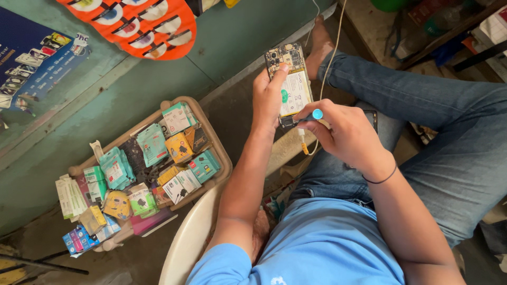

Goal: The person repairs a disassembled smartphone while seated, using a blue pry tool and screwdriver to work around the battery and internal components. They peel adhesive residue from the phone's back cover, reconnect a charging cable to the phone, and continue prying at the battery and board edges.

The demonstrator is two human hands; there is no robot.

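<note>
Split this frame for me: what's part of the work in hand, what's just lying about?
In hand:
- opened phone, held by left hand
- blue-capped screwdriver in right hand, tip at the phone's lower end
- white cable, running behind the phone

Lying about:
- tray of small boxed parts
- orange card of accessories
- blue poster

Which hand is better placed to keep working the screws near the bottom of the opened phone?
Right, probably. The right hand holds the blue-capped screwdriver with its tip at the lower end of the opened phone; the left hand grips the phone.
</note>
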